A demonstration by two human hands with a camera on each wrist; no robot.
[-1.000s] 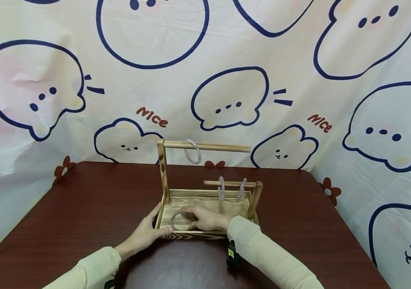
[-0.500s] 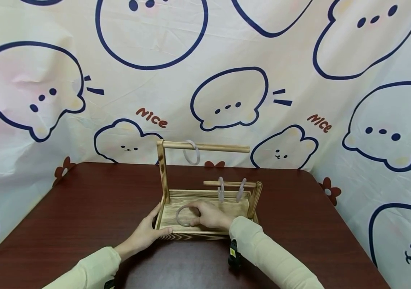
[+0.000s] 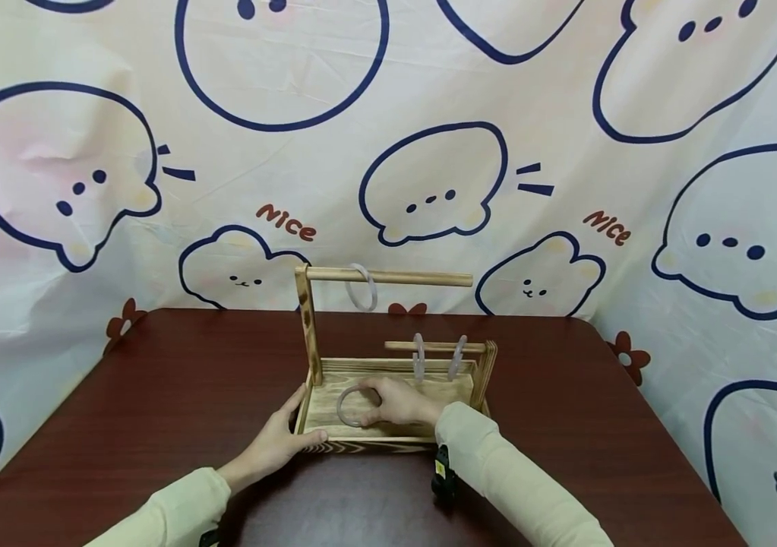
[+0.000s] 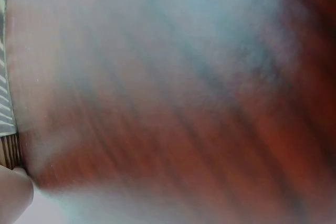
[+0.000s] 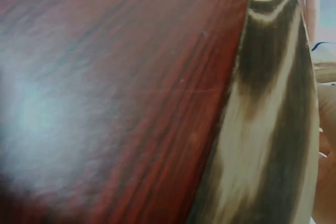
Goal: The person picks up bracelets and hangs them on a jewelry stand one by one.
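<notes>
A wooden jewelry stand with a shallow tray base stands on the table. My left hand holds its front left corner, the thumb along the front rim and the fingers at the left side. Over the tray my right hand pinches a pale translucent bangle at its right side. Whether the bangle touches the tray floor, I cannot tell. Another bangle hangs on the upper bar. Two more, a left bangle and a right bangle, hang on the lower bar.
The dark red-brown table surrounds the stand. A white cloth with cartoon drawings hangs behind and at both sides. In the right wrist view, the stand's wood-grained front wall fills the right side.
My right hand has moved slightly right and away from me with the bangle, drawing it off the tray's front left area. The left hand keeps its place on the corner.
</notes>
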